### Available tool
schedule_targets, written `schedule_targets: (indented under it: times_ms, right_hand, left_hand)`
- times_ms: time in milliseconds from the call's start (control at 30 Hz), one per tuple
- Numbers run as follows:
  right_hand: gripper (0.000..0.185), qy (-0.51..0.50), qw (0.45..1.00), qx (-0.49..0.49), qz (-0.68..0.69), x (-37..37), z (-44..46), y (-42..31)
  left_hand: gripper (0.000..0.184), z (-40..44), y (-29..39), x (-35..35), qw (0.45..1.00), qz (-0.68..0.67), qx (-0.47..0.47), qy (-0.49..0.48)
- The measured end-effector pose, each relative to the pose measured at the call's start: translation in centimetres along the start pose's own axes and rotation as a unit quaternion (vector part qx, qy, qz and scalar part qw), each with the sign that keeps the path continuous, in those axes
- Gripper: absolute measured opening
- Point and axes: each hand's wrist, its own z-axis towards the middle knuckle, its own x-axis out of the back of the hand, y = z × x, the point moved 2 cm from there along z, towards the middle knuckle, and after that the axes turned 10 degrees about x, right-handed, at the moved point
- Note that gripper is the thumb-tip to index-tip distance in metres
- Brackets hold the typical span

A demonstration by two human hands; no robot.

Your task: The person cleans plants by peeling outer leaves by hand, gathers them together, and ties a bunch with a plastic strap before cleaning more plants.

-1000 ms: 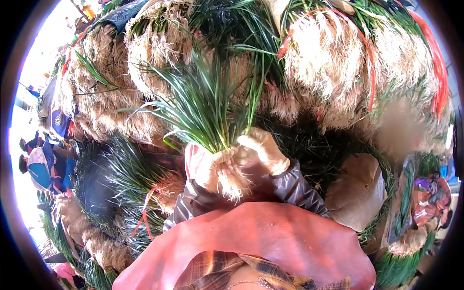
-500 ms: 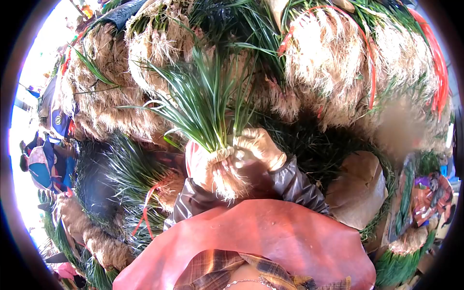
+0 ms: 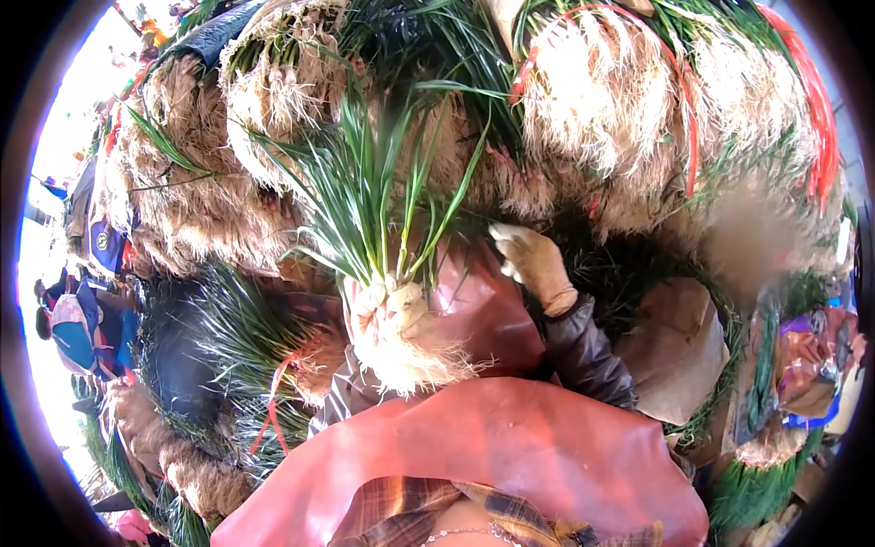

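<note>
Step in hand, my reading: a one-sided hold. The left grip [image 3: 407,310] is closed round a leafy green bunch [image 3: 372,237] where the stems meet the pale roots [image 3: 415,360]. Bunch near mid-view, just in front of the red apron [image 3: 456,438]. Taking the left grip as clock centre: leaves fan out from 11 to 1 o'clock, a few strands splaying loose on the 1 side; roots hang toward 5.

Right grip [image 3: 536,264] off between 2 and 3 o'clock, apart from the bunch. Released, fingers loosely bent, nothing seen in it.

Around: a red-tied bundle [image 3: 314,365] between 8 and 9, roots facing the bunch, not held. Big root-ended bundles [image 3: 602,100] stacked from 10 round to 2, one of those near 1 looped with red tie [image 3: 688,118]. Tan sheet [image 3: 670,351] just past 3.

Next move, as I judge it: calls for steady left pressure at the stem bases, so strands don't slip. Any right-side work on the bunch would need an approach toward 8 or 9, clear of the splayed leaves.
</note>
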Motion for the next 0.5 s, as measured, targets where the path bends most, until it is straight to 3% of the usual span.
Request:
schedule_targets:
  times_ms: [67,133,167,333,367,433,500]
  right_hand:
    - [0.04,-0.107,0.971,0.028,0.21,-3.1,0.3,-2.3]
    - [0.053,-0.169,0.927,0.026,0.334,-5.7,0.8,-3.2]
    - [0.06,-0.18,0.916,0.024,0.359,-6.4,1.0,-3.3]
    - [0.061,-0.217,0.862,0.04,0.457,-7.9,1.7,-3.4]
    - [0.061,-0.216,0.851,0.04,0.478,-8.1,2.0,-3.0]
    - [0.056,-0.21,0.865,0.083,0.448,-7.0,1.4,-6.3]
    - [0.035,-0.22,0.941,0.075,0.247,-7.1,1.5,-4.9]
  left_hand:
    - [0.017,0.2,0.0,-0.1,1.0,-0.002,0.003,-0.005]
    - [0.018,0.3,0.3,-0.1,1.0,-0.001,0.007,-0.016]
    - [0.019,0.2,0.5,-0.2,1.0,-0.007,0.008,-0.018]
    - [0.026,-0.4,0.5,0.1,0.997,-0.046,-0.024,-0.054]
    - [0.026,-0.4,0.4,-0.5,0.998,-0.06,-0.019,-0.015]
    - [0.025,-0.3,0.4,-0.3,0.998,-0.059,-0.01,-0.017]
    - [0.024,0.0,0.4,0.1,0.998,-0.058,0.006,-0.02]
